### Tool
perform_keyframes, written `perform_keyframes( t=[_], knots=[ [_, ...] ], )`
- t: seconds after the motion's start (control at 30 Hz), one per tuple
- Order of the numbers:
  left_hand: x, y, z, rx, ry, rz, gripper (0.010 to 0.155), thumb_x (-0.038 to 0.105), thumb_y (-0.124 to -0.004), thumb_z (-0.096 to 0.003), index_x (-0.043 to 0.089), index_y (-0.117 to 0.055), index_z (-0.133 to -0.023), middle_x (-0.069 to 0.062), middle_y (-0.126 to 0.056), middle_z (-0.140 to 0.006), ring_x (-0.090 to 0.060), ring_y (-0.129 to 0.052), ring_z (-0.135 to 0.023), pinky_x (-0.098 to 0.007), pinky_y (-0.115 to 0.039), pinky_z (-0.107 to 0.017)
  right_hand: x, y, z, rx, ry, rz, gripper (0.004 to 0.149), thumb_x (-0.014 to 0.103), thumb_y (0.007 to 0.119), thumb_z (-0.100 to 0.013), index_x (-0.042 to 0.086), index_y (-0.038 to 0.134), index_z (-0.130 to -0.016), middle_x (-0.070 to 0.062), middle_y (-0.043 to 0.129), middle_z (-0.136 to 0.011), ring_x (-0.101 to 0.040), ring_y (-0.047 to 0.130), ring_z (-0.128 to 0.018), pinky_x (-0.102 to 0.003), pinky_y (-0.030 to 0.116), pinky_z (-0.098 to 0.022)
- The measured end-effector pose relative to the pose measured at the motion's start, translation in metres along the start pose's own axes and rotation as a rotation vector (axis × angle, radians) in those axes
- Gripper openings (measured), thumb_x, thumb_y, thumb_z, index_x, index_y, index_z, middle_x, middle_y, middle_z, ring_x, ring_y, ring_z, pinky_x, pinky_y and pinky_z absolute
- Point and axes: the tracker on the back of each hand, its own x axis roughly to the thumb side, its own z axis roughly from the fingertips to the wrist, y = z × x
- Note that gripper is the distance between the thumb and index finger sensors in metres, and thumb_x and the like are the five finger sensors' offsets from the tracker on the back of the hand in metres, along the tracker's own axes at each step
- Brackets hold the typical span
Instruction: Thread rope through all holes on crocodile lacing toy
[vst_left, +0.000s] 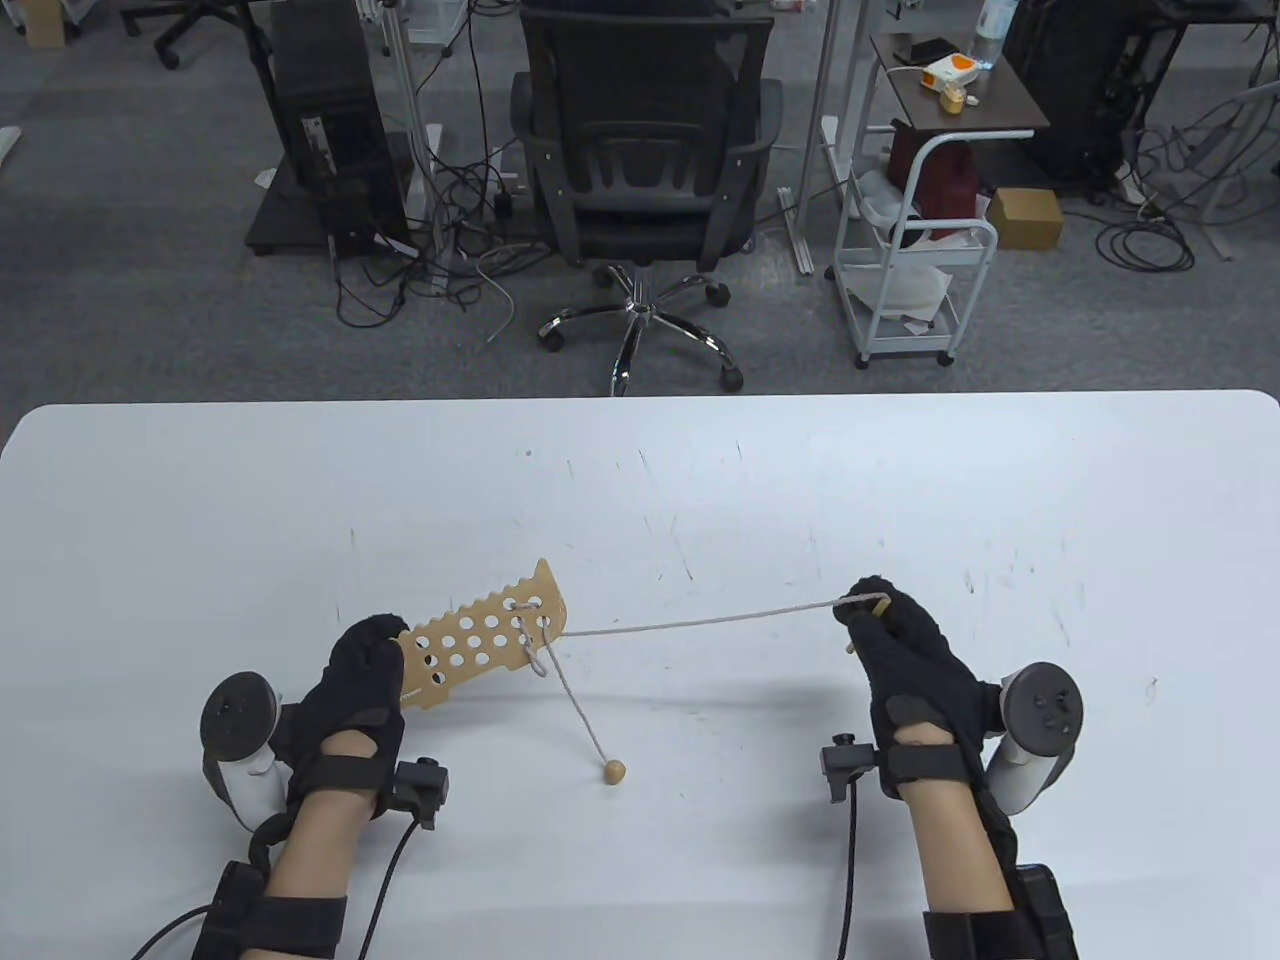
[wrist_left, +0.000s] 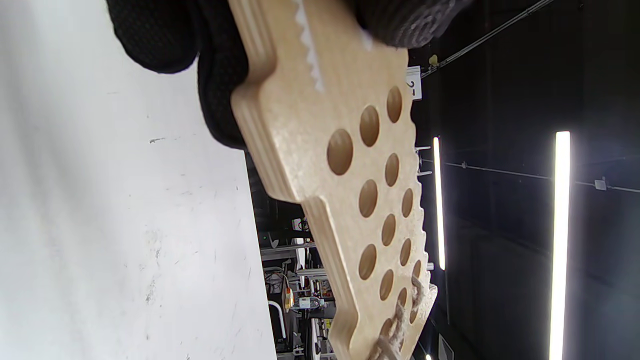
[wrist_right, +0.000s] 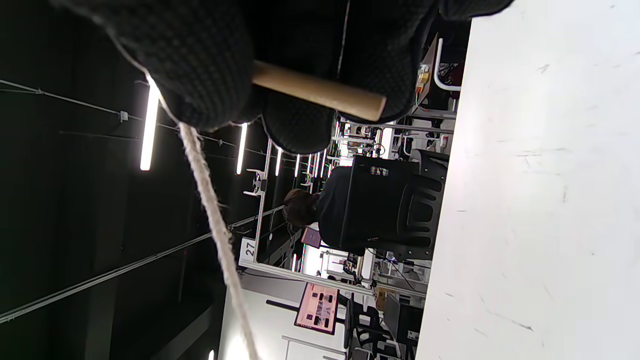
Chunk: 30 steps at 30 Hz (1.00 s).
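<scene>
Over the white worktop (vst_left: 900, 480), left hand (vst_left: 355, 680) grips the crocodile (vst_left: 480, 640). Right hand (vst_left: 905, 640) pinches the rope (vst_left: 700, 622) by its peg (taut). Few holes laced; most remain.

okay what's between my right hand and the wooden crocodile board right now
In the table view, only the rope spans that stretch, pulled nearly straight from the crocodile board to the right hand, above bare white table.

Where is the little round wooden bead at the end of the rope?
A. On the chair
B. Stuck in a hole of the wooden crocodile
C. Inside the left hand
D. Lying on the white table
D: the small round wooden bead lies on the white table, between the two hands, touching neither.
</scene>
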Motion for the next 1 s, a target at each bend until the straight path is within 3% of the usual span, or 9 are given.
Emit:
perform_keyframes(
  t=[1.0],
  knots=[
    [-0.011,0.024,-0.005,0.12,0.048,0.03,0.052,0.039,-0.07,-0.0433,0.027,-0.068,-0.094,-0.001,-0.089,-0.077,-0.022,-0.1,-0.058,-0.05,-0.072,-0.065,0.0,-0.038,-0.002,-0.179,0.013,-0.093,0.041,0.034,0.086,-0.048,0.026,0.081,-0.088,-0.003,0.096,-0.083,-0.034,0.086,-0.081,-0.063,0.049,-0.066]
  ],
)
